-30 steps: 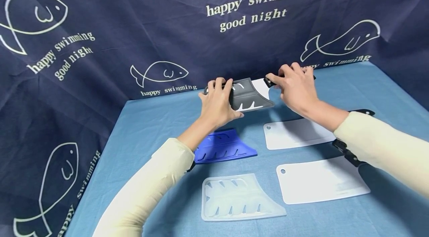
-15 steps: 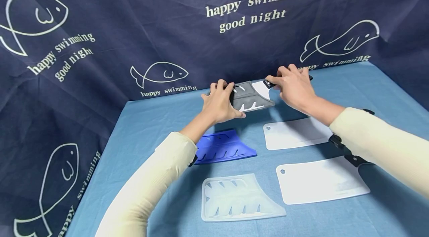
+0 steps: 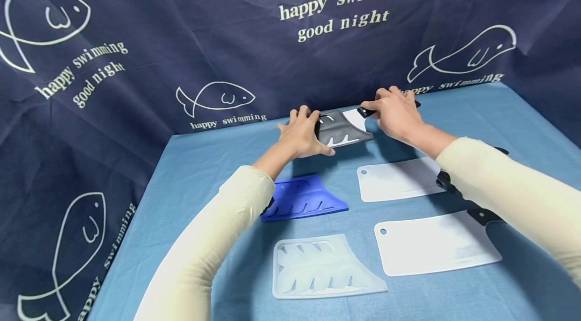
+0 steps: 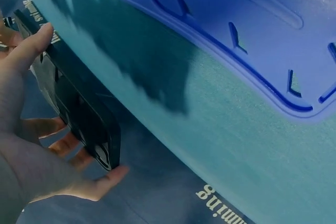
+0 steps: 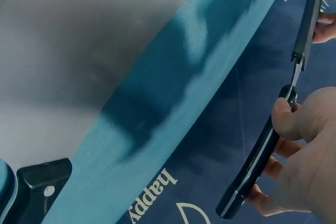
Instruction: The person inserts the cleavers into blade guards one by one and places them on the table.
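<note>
At the back of the table my left hand point(image 3: 300, 134) grips a dark grey slotted blade sheath point(image 3: 338, 128), thumb along the near edge and fingers over the far one. White blade shows through the slots. A cleaver point(image 3: 355, 118) sits in that sheath, with a short stretch of its white blade bare beside the handle. My right hand point(image 3: 398, 113) holds the cleaver's black handle point(image 5: 257, 156), thumb on one side and fingers on the other. In the left wrist view the sheath point(image 4: 79, 103) is seen edge-on, held above the table.
A blue sheath point(image 3: 308, 197) and a translucent white sheath point(image 3: 327, 268) lie nearer on the blue tablecloth point(image 3: 190, 185). To their right lie two white-bladed cleavers, the farther cleaver point(image 3: 399, 180) partly under my right sleeve, the nearer cleaver point(image 3: 436, 245) below it. A dark printed curtain point(image 3: 227, 44) stands behind.
Both hands have shifted slightly, the left a little to the right and the right a little to the left, with sheath and cleaver still held. The sheath sits marginally lower.
</note>
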`<action>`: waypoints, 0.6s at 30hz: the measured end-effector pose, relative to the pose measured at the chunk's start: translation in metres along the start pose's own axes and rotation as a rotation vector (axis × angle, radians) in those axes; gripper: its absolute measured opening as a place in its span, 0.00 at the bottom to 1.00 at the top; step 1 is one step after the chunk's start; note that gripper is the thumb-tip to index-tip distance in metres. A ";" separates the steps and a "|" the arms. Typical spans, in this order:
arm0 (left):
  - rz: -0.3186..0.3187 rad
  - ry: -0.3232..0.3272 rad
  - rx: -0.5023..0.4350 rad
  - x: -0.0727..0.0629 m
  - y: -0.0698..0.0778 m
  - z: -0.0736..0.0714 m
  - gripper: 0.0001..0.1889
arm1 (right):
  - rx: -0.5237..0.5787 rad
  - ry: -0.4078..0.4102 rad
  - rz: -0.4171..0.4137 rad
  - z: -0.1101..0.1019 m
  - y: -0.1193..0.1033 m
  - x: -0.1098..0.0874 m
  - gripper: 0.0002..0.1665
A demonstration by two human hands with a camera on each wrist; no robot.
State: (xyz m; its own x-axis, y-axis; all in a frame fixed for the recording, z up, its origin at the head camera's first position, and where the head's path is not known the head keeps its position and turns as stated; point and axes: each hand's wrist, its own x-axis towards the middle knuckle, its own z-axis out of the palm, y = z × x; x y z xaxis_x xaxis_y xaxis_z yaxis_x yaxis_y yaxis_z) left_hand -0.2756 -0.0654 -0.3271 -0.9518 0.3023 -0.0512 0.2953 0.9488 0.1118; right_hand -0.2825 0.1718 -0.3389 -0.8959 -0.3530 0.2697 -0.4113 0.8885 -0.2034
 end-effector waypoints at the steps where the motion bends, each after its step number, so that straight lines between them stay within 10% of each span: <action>1: -0.002 -0.007 -0.001 0.001 0.000 0.001 0.57 | 0.011 -0.013 0.010 0.001 0.001 0.001 0.33; 18: -0.017 -0.205 -0.067 0.013 -0.001 0.015 0.56 | 0.065 -0.114 0.091 0.016 0.005 0.008 0.25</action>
State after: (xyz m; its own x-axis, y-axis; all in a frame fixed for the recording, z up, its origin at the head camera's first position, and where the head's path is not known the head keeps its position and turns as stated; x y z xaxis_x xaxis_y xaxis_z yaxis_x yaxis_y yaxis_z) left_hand -0.2866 -0.0612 -0.3423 -0.9179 0.3051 -0.2539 0.2667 0.9478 0.1746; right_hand -0.2947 0.1691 -0.3533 -0.9417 -0.3061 0.1394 -0.3341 0.8990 -0.2832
